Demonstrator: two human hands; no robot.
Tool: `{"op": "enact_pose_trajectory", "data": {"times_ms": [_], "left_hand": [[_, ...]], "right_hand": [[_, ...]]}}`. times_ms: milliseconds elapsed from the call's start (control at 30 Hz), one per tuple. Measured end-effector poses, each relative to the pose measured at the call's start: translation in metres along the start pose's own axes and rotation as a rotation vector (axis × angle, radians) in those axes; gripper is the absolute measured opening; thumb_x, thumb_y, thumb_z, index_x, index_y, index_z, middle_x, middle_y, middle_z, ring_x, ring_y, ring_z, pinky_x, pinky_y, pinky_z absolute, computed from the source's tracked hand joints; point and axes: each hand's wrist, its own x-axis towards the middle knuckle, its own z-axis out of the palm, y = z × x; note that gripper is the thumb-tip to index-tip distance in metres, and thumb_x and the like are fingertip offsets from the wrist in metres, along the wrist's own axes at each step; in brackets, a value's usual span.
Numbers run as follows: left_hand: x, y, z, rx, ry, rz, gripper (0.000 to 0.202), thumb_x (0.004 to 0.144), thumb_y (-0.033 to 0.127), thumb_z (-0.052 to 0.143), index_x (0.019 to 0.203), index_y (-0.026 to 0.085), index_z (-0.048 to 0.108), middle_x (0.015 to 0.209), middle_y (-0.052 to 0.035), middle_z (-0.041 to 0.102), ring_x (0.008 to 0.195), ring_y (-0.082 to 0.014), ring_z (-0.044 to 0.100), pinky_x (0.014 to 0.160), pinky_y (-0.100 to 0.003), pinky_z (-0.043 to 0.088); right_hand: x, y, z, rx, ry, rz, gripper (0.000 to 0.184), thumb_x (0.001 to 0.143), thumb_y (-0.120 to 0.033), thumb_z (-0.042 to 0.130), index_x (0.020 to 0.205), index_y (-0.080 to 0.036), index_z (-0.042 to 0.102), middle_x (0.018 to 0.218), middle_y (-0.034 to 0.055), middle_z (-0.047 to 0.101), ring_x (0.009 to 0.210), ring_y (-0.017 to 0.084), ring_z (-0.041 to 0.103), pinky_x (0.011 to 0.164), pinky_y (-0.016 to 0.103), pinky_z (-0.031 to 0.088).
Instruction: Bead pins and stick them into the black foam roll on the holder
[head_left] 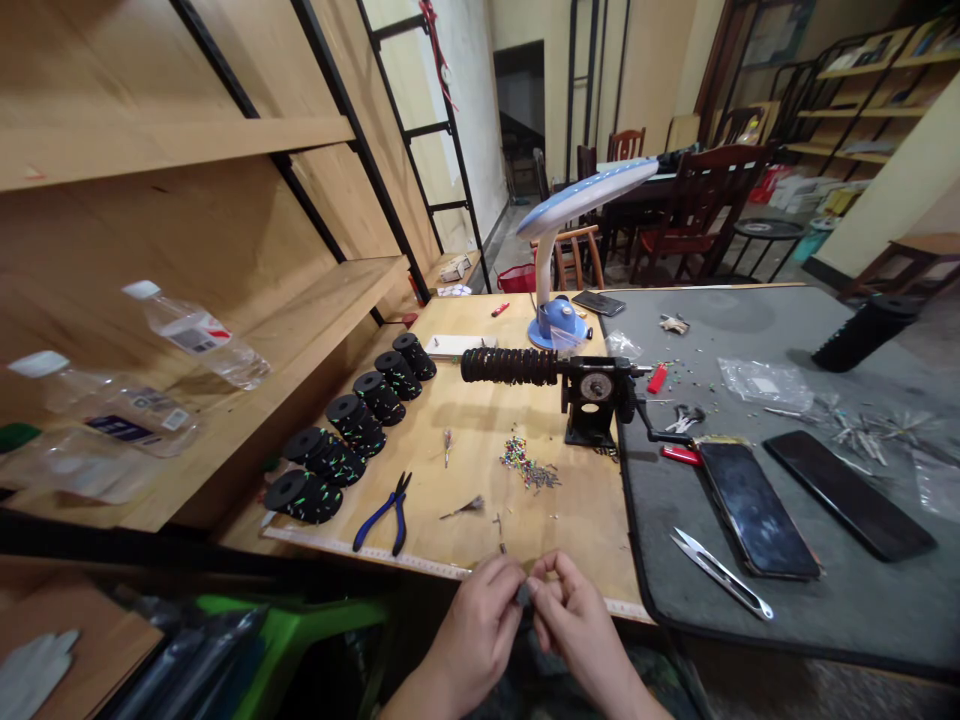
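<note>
At the front edge of the wooden table, my left hand [480,628] and my right hand [576,622] meet with fingers pinched. A small dark grey piece [524,594] sits between the fingertips; its kind is too small to make out. Just beyond my left fingers is a thin metal piece [501,535]. Blue-handled pliers [384,518] lie with jaws apart to the left. Farther back are a pile of tiny coloured beads and grey bits [526,462] and a small wire bundle [466,508]. A hand-cranked winder [592,395] carries a dark coiled roll [510,366].
Black spools [304,496] line the table's left side. A blue desk lamp [559,322] stands at the back. On the grey mat [705,560] lie thread snips [721,574], phones [757,510] and plastic bags [765,383]. Water bottles [202,335] lie on the left shelf.
</note>
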Motion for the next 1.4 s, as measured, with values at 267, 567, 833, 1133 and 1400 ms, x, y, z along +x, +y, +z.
{"op": "enact_pose_trajectory", "data": {"times_ms": [267, 567, 833, 1133, 1400], "left_hand": [[0.001, 0.000, 0.001, 0.000, -0.003, 0.011, 0.018, 0.087, 0.008, 0.042, 0.084, 0.018, 0.056, 0.086, -0.0084, 0.059, 0.082, -0.0214, 0.054, 0.073, -0.031, 0.042], [0.003, 0.006, 0.002, -0.265, 0.032, -0.170, 0.032, 0.093, 0.032, 0.044, 0.067, 0.017, 0.055, 0.065, -0.0002, 0.051, 0.063, -0.0143, 0.048, 0.060, -0.024, 0.034], [0.001, 0.001, 0.008, -0.571, 0.118, -0.341, 0.014, 0.088, 0.027, 0.052, 0.077, 0.018, 0.054, 0.068, 0.0010, 0.055, 0.065, -0.0139, 0.050, 0.063, -0.022, 0.039], [-0.002, 0.000, 0.025, -0.597, 0.248, -0.358, 0.016, 0.084, 0.029, 0.058, 0.075, 0.017, 0.053, 0.069, 0.0007, 0.051, 0.066, -0.0138, 0.048, 0.063, -0.021, 0.041], [-0.004, 0.000, 0.024, -0.606, 0.290, -0.391, 0.024, 0.079, 0.036, 0.064, 0.071, 0.014, 0.062, 0.064, -0.0029, 0.060, 0.061, -0.0147, 0.054, 0.058, -0.022, 0.043]], "right_hand": [[0.001, -0.002, 0.000, 0.055, 0.031, 0.020, 0.046, 0.073, -0.064, 0.060, 0.076, -0.022, 0.045, 0.033, -0.0135, 0.039, 0.031, 0.005, 0.024, 0.036, 0.017, 0.015], [0.004, -0.006, -0.005, 0.254, 0.093, 0.040, 0.043, 0.070, -0.057, 0.069, 0.077, -0.021, 0.047, 0.038, -0.0161, 0.030, 0.035, 0.003, 0.015, 0.037, 0.018, 0.009], [0.002, -0.007, -0.004, 0.205, 0.079, 0.022, 0.049, 0.068, -0.065, 0.066, 0.075, -0.022, 0.045, 0.039, -0.0161, 0.027, 0.034, 0.003, 0.016, 0.036, 0.018, 0.009], [0.002, -0.002, -0.005, 0.159, 0.075, 0.012, 0.049, 0.071, -0.067, 0.061, 0.076, -0.023, 0.041, 0.040, -0.0165, 0.025, 0.035, 0.004, 0.016, 0.036, 0.017, 0.011], [0.001, 0.008, -0.005, 0.101, -0.057, 0.020, 0.046, 0.077, -0.066, 0.056, 0.079, -0.023, 0.041, 0.044, -0.0153, 0.027, 0.037, 0.005, 0.018, 0.037, 0.018, 0.012]]}}
